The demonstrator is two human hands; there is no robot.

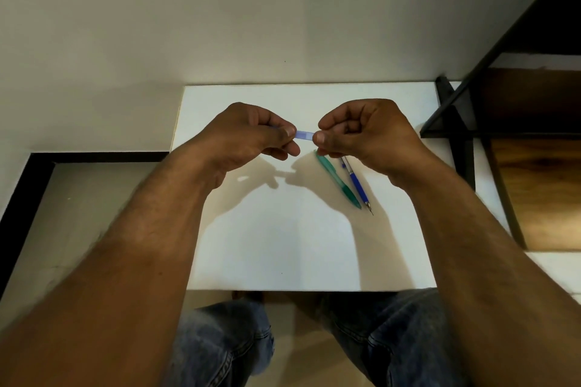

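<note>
Overall: seen from above, a person sits at a small white table [314,245], with both bare forearms reaching up into the middle of the frame.
Blue piece: a short, translucent blue piece [304,134] is held level in the air above the table's far half, just above the centre of the frame. Only a small stretch shows between the two thumbs, and what it is cannot be told.
Left hand: the left hand [251,135] is curled into a loose fist and pinches the blue piece's left end between thumb and fingers.
Right hand: the right hand [364,132] is also curled, and its thumb and forefinger pinch the right end. The two thumbs are near each other but apart.
Green pen: a green pen [338,179] lies flat on the table below the right hand, slanting toward the lower right.
Blue pen: a blue pen [356,184] lies just beside the green one on its right, almost parallel, with its metal tip pointing to the lower right.
Shadows: both hands cast soft shadows on the tabletop beneath them.
Legs: knees in blue jeans [226,339] show below the table's near edge, at the bottom of the frame.
Right edge: a dark frame [456,122] stands against the table's right side.
</note>
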